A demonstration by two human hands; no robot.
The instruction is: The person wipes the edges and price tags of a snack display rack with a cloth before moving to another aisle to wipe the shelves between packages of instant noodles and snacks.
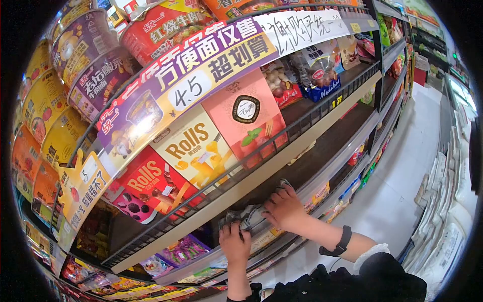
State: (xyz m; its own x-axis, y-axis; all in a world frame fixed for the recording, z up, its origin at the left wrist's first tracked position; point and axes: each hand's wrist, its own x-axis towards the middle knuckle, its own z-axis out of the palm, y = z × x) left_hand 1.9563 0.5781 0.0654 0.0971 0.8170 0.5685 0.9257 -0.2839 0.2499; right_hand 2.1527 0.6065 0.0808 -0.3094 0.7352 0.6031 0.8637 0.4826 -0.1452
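Observation:
A crumpled grey cloth (pixel 251 216) lies on a dark lower shelf (pixel 322 146), below the wire-edged shelf of boxes. My left hand (pixel 235 243) rests on the cloth's left end with its fingers bent over it. On the right end, my right hand (pixel 288 209) presses the cloth with curled fingers, a black band round the wrist. Part of the cloth shows beyond the right fingertips. Just above the hands stand a red Rolls box (pixel 153 181), a cream Rolls box (pixel 196 146) and a pink truffle box (pixel 246 113).
Noodle cups (pixel 85 40) are stacked at upper left behind a price banner (pixel 186 83). Bagged sweets (pixel 317 70) stand on the shelf at upper right. Purple packets (pixel 183 251) lie left of my left hand. White sacks (pixel 448 226) are piled across the aisle floor (pixel 397 151).

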